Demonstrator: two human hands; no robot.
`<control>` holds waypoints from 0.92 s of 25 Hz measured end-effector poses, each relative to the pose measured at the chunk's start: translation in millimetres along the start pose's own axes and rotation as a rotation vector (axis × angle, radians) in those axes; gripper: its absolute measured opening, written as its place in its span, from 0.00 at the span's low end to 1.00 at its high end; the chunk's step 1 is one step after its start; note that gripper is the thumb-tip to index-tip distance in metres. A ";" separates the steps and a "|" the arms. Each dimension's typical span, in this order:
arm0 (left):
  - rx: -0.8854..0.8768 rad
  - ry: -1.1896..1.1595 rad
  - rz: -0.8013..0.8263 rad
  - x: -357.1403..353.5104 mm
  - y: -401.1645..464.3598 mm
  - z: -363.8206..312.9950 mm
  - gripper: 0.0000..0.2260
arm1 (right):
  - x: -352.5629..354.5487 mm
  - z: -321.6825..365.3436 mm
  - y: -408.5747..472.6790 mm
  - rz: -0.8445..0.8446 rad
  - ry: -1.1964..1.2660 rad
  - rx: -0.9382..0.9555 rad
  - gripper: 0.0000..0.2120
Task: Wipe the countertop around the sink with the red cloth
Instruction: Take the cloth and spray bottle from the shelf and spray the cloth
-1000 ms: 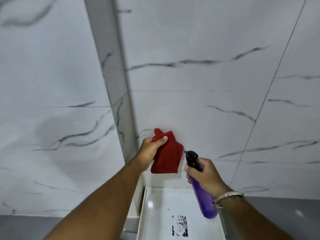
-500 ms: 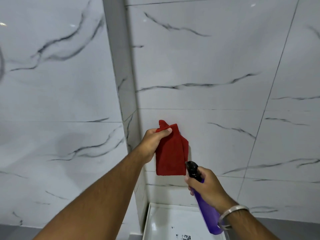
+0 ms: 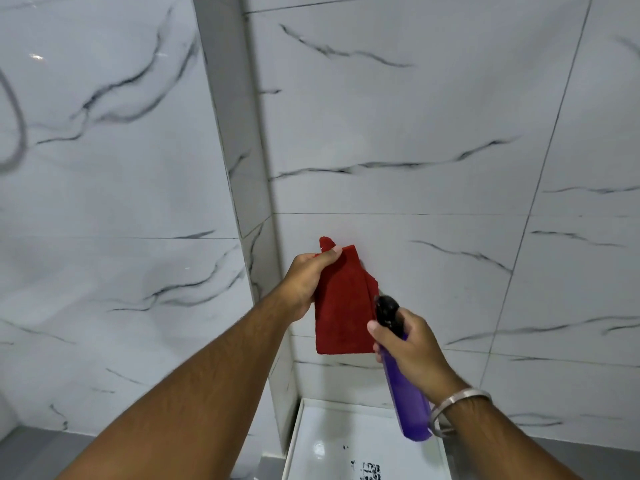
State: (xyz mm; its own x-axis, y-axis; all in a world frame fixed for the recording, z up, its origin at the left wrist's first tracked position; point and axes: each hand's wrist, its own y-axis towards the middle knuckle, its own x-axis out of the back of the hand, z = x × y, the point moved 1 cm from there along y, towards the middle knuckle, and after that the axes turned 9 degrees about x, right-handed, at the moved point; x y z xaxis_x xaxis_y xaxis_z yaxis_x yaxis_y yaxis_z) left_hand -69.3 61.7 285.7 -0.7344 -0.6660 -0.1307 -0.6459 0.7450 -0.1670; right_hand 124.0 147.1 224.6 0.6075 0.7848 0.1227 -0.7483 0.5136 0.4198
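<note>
Left grip: the left hand (image 3: 306, 284) is pinched shut on the top corner of the red cloth (image 3: 343, 306), thumb over the upper edge, likely so the cloth hangs open as a spray target.
Right grip: the right hand (image 3: 410, 344) is wrapped closed around the neck of the purple spray bottle (image 3: 407, 403), its black nozzle (image 3: 388, 310) just beside the cloth.
Cloth position: held up in the air before the marble wall tiles (image 3: 415, 116), above the white sink (image 3: 346, 441).
Cloth look: deep red, plush, folded, lower edge straight; dampness cannot be judged from here.
Worktop: 1 grey strip (image 3: 554, 459) shows beside the sink, seemingly not yet being wiped.
</note>
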 end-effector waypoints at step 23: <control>0.013 -0.045 -0.246 32.7 -39.9 47.4 0.13 | 4.6 -106.6 -34.9 0.161 0.020 -0.155 0.15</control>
State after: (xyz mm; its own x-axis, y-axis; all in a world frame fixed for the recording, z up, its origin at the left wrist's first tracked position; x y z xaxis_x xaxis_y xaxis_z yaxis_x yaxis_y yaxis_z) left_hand -57.8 8.4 241.8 -0.5449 -0.8287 -0.1277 -0.8014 0.5595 -0.2114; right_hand 124.5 169.8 114.6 0.4726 0.8669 0.1586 -0.8681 0.4271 0.2529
